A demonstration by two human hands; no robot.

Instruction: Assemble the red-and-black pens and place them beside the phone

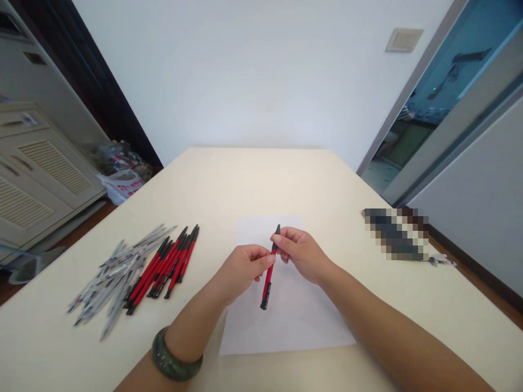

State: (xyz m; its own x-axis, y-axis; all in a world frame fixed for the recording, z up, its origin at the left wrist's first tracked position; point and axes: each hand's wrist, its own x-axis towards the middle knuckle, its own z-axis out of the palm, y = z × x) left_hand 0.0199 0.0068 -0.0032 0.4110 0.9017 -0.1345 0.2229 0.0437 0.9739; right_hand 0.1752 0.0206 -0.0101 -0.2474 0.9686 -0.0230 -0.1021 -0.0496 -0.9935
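Observation:
A red pen with black ends is held over a white sheet of paper, its black tip pointing away from me. My left hand pinches the barrel near its middle between thumb and fingers. Higher up, my right hand has its thumb and fingers closed on the black tip section. Left of the paper lies a group of similar red and black pens, side by side with tips pointing away. Against them rests a loose pile of clear, pale pens.
The cream table reaches to a white wall. On its right side lies a dark, pixelated object with a small charm. Plastic bags and a louvred cabinet stand beyond the left edge.

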